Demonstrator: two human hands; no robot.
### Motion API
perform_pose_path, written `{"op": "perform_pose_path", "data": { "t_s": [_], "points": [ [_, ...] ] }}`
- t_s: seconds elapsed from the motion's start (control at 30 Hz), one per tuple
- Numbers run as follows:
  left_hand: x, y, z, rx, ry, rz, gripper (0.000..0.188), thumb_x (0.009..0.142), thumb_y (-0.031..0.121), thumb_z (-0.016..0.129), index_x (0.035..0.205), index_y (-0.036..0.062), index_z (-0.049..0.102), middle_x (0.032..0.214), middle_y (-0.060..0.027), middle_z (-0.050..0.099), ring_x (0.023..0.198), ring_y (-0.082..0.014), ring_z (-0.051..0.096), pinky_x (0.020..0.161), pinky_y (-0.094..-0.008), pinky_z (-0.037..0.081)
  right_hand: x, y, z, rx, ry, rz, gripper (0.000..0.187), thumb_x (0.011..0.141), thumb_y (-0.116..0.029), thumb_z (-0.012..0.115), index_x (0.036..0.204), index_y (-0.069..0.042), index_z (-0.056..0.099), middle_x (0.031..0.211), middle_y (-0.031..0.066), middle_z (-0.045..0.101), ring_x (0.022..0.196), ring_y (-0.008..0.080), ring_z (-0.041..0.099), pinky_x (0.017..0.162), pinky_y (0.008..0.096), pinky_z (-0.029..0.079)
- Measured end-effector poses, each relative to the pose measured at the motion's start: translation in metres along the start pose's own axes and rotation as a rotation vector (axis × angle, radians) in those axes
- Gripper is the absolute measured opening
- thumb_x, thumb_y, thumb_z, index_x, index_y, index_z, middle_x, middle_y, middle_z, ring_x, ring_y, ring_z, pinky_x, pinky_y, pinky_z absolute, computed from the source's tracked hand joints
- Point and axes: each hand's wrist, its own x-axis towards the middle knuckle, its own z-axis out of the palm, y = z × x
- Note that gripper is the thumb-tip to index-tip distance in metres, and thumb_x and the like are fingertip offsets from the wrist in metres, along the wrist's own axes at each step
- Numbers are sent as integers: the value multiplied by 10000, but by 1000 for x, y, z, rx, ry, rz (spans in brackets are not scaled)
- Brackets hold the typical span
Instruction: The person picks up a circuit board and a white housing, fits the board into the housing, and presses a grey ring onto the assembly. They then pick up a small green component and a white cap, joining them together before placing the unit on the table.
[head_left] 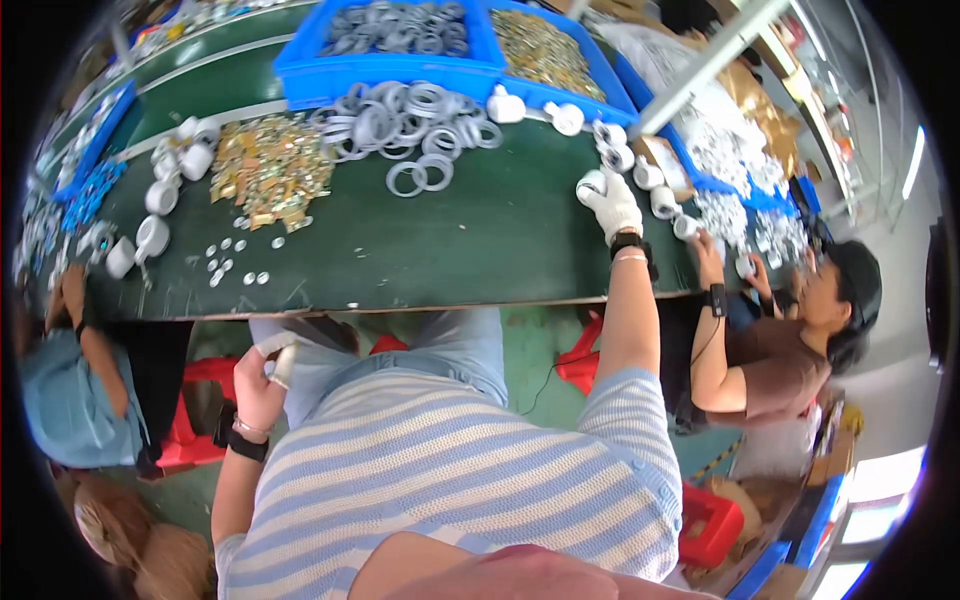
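My right hand (pixel 612 207), in a white glove, reaches out over the right side of the green table. Its fingers close round a white round plastic housing (pixel 590 186). My left hand (pixel 262 385) is held low near my lap, off the table's front edge. Pale covers sit on its thumb and index finger, whose tips meet in a pinch; what lies between them, if anything, I cannot make out. Beyond the right hand, more white housings (pixel 615 152) stand in a row along the table. Loose translucent grey rings (pixel 405 125) lie in a heap at the back middle.
A pile of small yellowish pieces (pixel 270 165) and several small white discs (pixel 227 264) lie on the left. Blue bins (pixel 390 72) stand behind. White housings (pixel 160 198) line the left side. A co-worker (pixel 770 350) sits close on the right, another person (pixel 85 390) on the left.
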Motion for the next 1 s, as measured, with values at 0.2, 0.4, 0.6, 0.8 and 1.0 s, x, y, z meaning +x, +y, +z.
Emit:
{"op": "perform_pose_path", "data": {
  "t_s": [0.2,0.4,0.6,0.8,1.0],
  "points": [
    [34,50,16,-629,-215,-202,502,1045,107,651,1522,71,495,1318,-84,677,1097,-158,668,933,-310,542,-94,-178,53,1117,-283,72,426,1044,-288,645,1348,1,572,1106,124,710,843,198,714,675,312,581],
    [88,69,72,-1234,-389,-319,732,1079,228,593,1661,154,156,1524,-88,478,1321,-212,570,1029,-384,550,-189,-307,41,950,-474,-419,438,1076,-209,567,1449,17,527,1291,98,656,1088,152,641,945,269,510],
    [97,37,44,-1321,-306,-490,499,1061,213,589,1503,75,402,1349,-162,610,1134,-377,702,898,-477,633,-139,-275,42,626,-352,-521,298,1022,-227,668,1251,-39,701,1021,110,718,901,214,673,873,332,528],
    [89,26,24,-881,-47,-350,458,1101,270,519,1507,87,411,1281,-111,638,1025,-296,734,790,-390,628,-131,-243,19,606,-431,-226,285,1023,-254,673,1228,-62,724,969,61,709,834,147,650,788,289,520],
    [102,2,33,-735,63,-283,633,1012,291,703,1531,95,398,1276,-89,628,1011,-224,717,800,-325,617,-155,-205,42,526,-406,-234,272,1002,-250,688,1183,-51,730,851,48,617,711,124,570,701,294,491]
  ]
}}
